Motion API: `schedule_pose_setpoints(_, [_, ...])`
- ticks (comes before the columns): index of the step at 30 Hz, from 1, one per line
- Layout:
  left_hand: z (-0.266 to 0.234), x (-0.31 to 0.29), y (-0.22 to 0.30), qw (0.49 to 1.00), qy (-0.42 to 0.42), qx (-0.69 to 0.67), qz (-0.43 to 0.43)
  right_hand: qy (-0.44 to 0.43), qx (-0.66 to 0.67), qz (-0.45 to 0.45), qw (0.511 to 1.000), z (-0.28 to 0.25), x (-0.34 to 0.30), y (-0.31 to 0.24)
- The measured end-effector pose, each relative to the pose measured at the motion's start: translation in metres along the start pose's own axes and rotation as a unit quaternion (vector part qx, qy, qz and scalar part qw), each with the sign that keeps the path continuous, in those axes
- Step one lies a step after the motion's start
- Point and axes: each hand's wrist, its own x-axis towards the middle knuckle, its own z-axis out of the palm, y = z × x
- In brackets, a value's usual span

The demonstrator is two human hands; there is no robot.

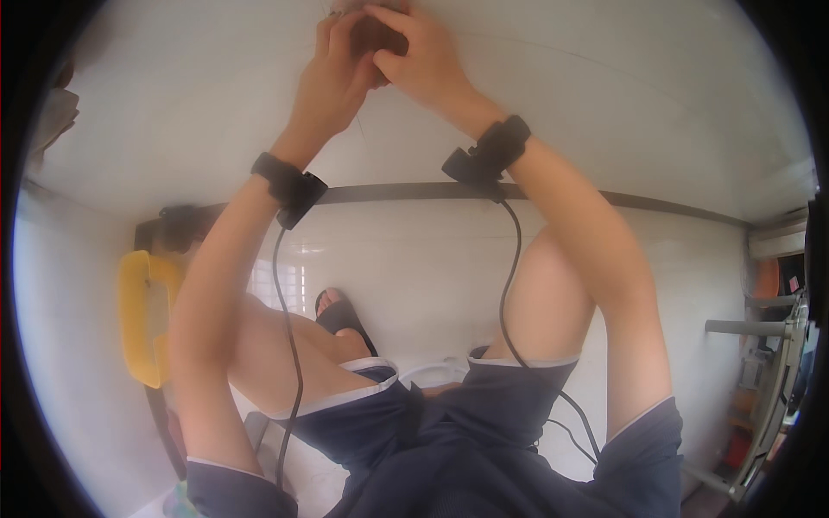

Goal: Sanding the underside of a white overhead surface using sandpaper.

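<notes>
Both my hands meet at the far edge of the view, over a pale tabletop. Between them is a small dark reddish-brown object, mostly covered by fingers, so its kind is unclear. My left hand curls around its left side. From the right, my right hand grips it with thumb and bent fingers. Each wrist wears a black strap with a small black device, the left one and the right one, and a cable hangs from each.
The table's dark front edge runs across in front of my knees. A yellow plastic frame-shaped thing is at the left. At the right stands a grey metal frame with shelved items behind it. Blurred things lie at the far left.
</notes>
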Motion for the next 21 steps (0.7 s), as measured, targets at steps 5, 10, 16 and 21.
schedule_pose_setpoints(5, [0.040, -0.004, 0.004, 0.999, 0.043, -0.003, 0.021, 0.002, -0.120, -0.034, 0.992, -0.016, -0.015, 0.006])
schedule_pose_setpoints(10, [0.068, 0.018, 0.025, 0.997, 0.051, -0.019, 0.054, 0.033, -0.073, -0.027, 0.996, -0.053, -0.016, 0.008])
schedule_pose_setpoints(16, [0.106, 0.016, 0.036, 0.994, -0.074, -0.068, 0.045, 0.055, -0.176, 0.013, 0.983, -0.091, -0.041, 0.047])
schedule_pose_setpoints(21, [0.129, 0.019, 0.041, 0.988, -0.068, -0.128, 0.044, 0.100, -0.131, 0.082, 0.983, -0.107, -0.055, 0.049])
